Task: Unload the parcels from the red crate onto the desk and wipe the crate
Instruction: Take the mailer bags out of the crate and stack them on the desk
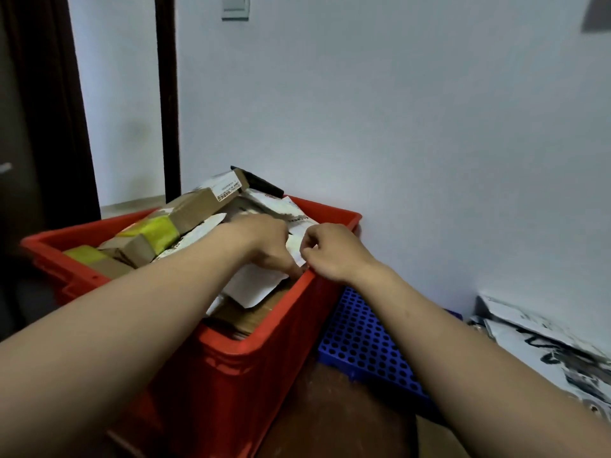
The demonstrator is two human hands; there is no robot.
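The red crate (251, 355) stands low in front of me, full of parcels. Brown cardboard boxes (195, 206) with yellow tape (155, 231) lie at its left and back. White mailer bags (254, 285) lie at the right side. My left hand (261, 241) reaches over the crate and grips a white mailer bag (295, 247) near the crate's right rim. My right hand (334, 251) pinches the same bag from the right, fingers closed on its edge. Both hands hide most of that bag.
A blue perforated plastic pallet (367, 345) lies on the floor right of the crate. White printed bags (542, 345) are piled at the far right. A white wall stands behind, a dark door frame (168, 94) at left. Brown floor lies below.
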